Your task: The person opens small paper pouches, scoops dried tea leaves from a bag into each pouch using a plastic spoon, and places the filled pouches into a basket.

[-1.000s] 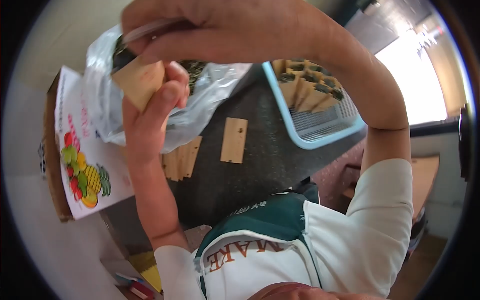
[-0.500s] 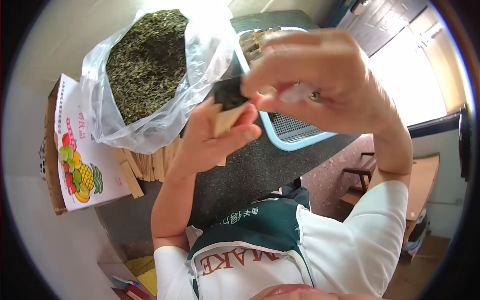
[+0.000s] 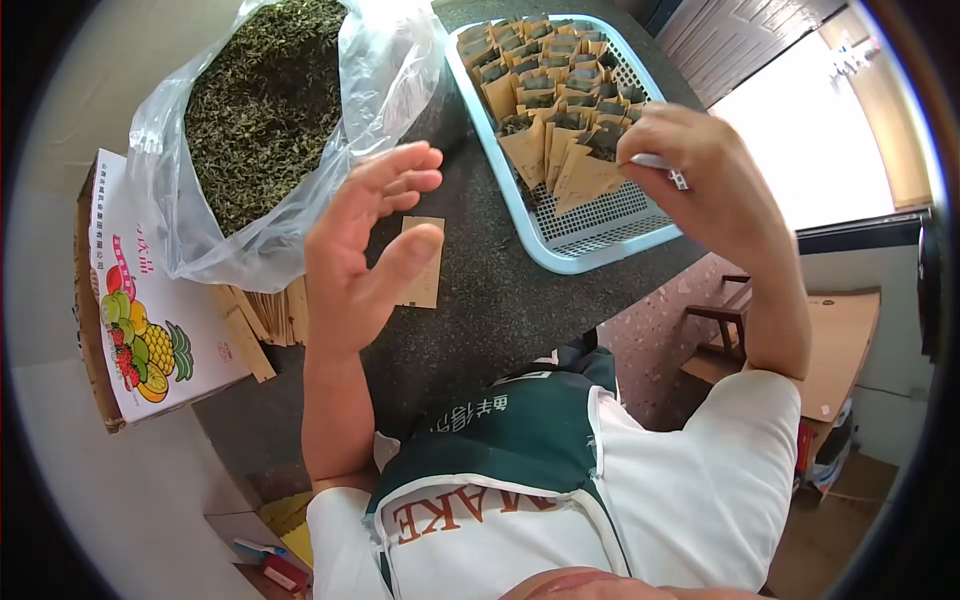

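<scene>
My left hand (image 3: pixel 365 240) is raised over the dark counter, fingers and thumb spread, holding nothing. Partly behind its thumb, a flat brown paper packet (image 3: pixel 425 275) lies on the counter. My right hand (image 3: pixel 690 165) is closed around a small white utensil (image 3: pixel 655 161), only part of which shows. Its fingertips are beside the nearest packets in the light blue basket (image 3: pixel 562 262); whether they touch one is unclear. Rows of brown paper packets (image 3: pixel 585 180) with dark contents at their open tops stand in the basket.
An open clear plastic bag (image 3: pixel 390 75) of dried dark green leaves (image 3: pixel 250 130) stands at the upper left. Below it lie several flat brown packets (image 3: pixel 270 315) beside a white carton (image 3: pixel 150 300) with printed fruit. A brown stool (image 3: pixel 730 320) is beyond the counter's right edge.
The filled packet that was between my hands has left my left hand, which now has its fingers spread. My right hand has moved right and down to the basket.
</scene>
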Action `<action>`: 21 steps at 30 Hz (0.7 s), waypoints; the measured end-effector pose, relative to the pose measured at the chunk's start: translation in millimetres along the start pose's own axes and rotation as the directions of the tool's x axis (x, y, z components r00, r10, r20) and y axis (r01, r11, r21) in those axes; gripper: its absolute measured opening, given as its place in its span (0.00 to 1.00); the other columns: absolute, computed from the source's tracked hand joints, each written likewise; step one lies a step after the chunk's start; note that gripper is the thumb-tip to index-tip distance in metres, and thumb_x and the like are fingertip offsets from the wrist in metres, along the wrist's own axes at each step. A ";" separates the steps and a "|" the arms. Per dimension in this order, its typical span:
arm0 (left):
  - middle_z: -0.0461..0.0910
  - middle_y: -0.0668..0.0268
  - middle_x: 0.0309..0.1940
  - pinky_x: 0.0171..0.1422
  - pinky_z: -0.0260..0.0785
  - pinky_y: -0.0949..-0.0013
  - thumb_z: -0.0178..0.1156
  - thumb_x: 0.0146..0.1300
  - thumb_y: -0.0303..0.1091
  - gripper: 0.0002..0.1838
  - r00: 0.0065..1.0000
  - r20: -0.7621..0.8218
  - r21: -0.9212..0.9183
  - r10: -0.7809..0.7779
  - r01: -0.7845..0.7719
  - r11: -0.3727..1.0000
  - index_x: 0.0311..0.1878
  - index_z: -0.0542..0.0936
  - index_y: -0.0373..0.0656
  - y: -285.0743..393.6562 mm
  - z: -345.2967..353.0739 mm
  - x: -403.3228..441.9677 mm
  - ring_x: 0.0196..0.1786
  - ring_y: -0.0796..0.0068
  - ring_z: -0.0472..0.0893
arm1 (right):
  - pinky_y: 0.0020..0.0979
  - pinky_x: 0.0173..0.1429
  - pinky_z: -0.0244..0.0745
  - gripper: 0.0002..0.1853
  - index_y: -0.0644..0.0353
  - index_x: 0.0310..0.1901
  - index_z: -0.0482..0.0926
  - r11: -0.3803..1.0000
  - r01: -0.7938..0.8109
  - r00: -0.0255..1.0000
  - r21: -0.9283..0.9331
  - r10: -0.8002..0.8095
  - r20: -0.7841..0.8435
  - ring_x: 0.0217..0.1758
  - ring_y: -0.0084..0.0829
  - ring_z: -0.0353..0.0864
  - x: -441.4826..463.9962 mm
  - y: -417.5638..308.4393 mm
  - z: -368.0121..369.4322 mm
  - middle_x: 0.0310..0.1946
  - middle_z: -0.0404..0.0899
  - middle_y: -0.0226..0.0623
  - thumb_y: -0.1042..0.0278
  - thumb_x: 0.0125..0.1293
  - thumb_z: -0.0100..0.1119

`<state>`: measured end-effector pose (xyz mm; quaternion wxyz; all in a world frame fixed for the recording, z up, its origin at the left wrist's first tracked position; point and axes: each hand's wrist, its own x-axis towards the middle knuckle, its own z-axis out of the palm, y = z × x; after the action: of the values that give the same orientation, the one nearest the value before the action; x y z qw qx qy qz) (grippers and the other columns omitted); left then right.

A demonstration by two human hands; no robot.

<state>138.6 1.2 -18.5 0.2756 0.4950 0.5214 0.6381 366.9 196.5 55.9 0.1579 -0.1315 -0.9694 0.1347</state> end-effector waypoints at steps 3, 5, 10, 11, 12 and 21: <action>0.80 0.60 0.53 0.59 0.70 0.69 0.67 0.65 0.34 0.24 0.999 0.022 0.002 0.034 -0.035 0.999 0.61 0.76 0.35 3.7 -2.7 -10.9 0.54 0.72 0.80 | 0.41 0.43 0.77 0.05 0.63 0.37 0.79 0.993 -0.097 0.992 -0.072 0.102 0.078 0.38 0.45 0.82 -0.5 11.6 27.6 0.34 0.79 0.40 0.71 0.62 0.62; 0.82 0.59 0.49 0.55 0.73 0.69 0.68 0.63 0.33 0.20 0.998 0.031 0.027 0.047 -0.048 0.999 0.56 0.79 0.33 11.4 0.2 -18.2 0.48 0.72 0.82 | 0.41 0.43 0.77 0.05 0.62 0.37 0.80 0.991 -0.121 0.989 -0.054 0.125 0.085 0.39 0.45 0.82 1.1 20.8 40.1 0.34 0.80 0.41 0.71 0.62 0.62; 0.82 0.53 0.39 0.44 0.74 0.66 0.70 0.58 0.29 0.18 0.947 0.116 -0.045 0.299 -0.295 0.954 0.50 0.80 0.31 54.9 -2.4 -31.7 0.39 0.63 0.82 | 0.40 0.44 0.76 0.06 0.62 0.39 0.82 0.989 -0.145 0.987 0.012 0.144 0.075 0.39 0.45 0.82 4.2 40.7 61.2 0.34 0.80 0.42 0.71 0.63 0.62; 0.83 0.51 0.39 0.42 0.75 0.65 0.70 0.57 0.29 0.14 0.931 0.099 -0.159 0.352 -0.334 0.929 0.46 0.83 0.34 62.1 -2.3 -35.4 0.38 0.62 0.83 | 0.40 0.44 0.76 0.07 0.63 0.40 0.82 0.984 -0.170 0.983 0.045 0.166 0.077 0.39 0.45 0.82 4.1 39.9 61.1 0.34 0.80 0.43 0.71 0.63 0.62; 0.77 0.62 0.39 0.42 0.74 0.62 0.62 0.66 0.32 0.09 0.904 0.098 -0.047 0.416 -0.414 0.909 0.47 0.77 0.46 74.4 3.2 -41.8 0.33 0.69 0.78 | 0.40 0.44 0.76 0.08 0.64 0.42 0.82 0.977 -0.196 0.978 0.080 0.189 0.082 0.38 0.45 0.82 3.1 39.1 61.5 0.34 0.81 0.44 0.71 0.63 0.63; 0.75 0.74 0.41 0.55 0.63 0.63 0.65 0.65 0.35 0.07 0.996 0.087 -0.523 0.007 0.040 0.851 0.40 0.82 0.65 147.0 3.7 -59.5 0.51 0.76 0.70 | 0.21 0.29 0.66 0.09 0.58 0.47 0.83 0.898 -0.321 0.916 0.300 0.374 -0.141 0.24 0.14 0.69 -17.8 16.4 41.7 0.27 0.78 0.26 0.73 0.65 0.66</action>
<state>187.4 -93.8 98.8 0.4277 0.4237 0.3197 0.7317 372.5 197.3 8.0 0.2418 -0.2929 -0.8822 0.2784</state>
